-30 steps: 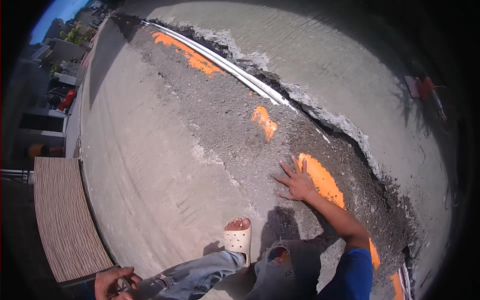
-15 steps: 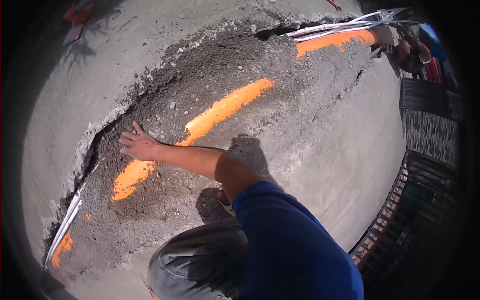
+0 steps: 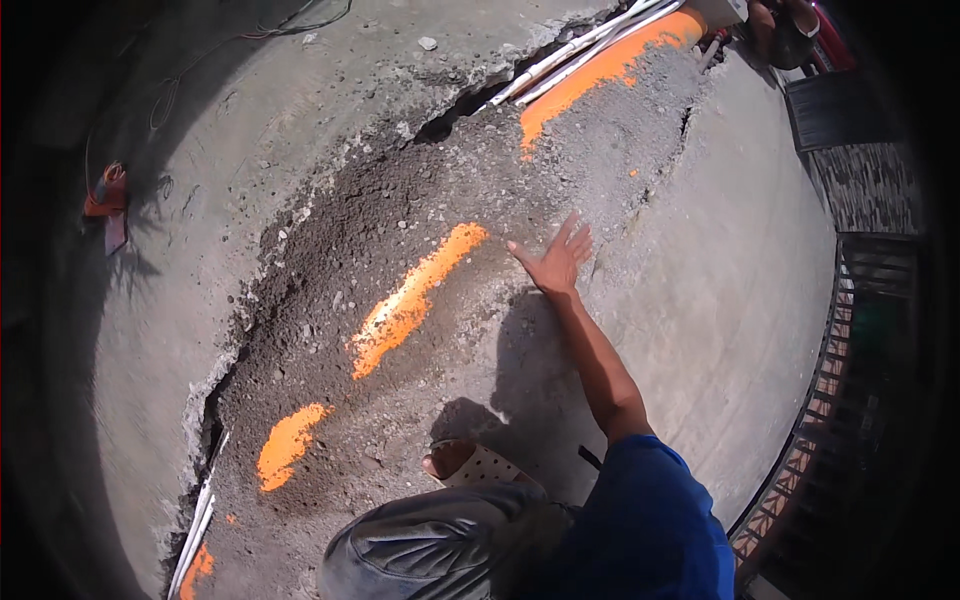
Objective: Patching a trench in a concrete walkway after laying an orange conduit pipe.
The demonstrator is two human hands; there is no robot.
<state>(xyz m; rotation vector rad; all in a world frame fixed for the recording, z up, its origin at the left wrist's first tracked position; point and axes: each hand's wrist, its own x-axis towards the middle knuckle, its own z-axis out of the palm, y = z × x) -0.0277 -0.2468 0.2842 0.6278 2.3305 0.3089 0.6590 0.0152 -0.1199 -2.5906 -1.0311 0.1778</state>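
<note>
My right hand [image 3: 560, 262] is open, palm over the gravel, fingers spread and thumb out to the left. It holds nothing and is right of the exposed orange pipe [image 3: 405, 318], above the strip of loose grey gravel and sand [image 3: 330, 260]; whether it touches the ground I cannot tell. Another stretch of the same orange colour [image 3: 290, 446] shows through the gravel at the lower left. My left hand is out of view.
White conduits [image 3: 570, 50] and an orange pipe [image 3: 610, 80] lie in the trench at the top. Broken concrete [image 3: 215, 375] edges the left side. A red-orange object [image 3: 108, 195] sits on the left slab. My sandalled foot [image 3: 460, 462] stands at the lower middle. Another person [image 3: 780, 35] is at upper right.
My right hand has lifted off the gravel at the left and swung right and up. The view has shifted too, and more of the left slab shows.
</note>
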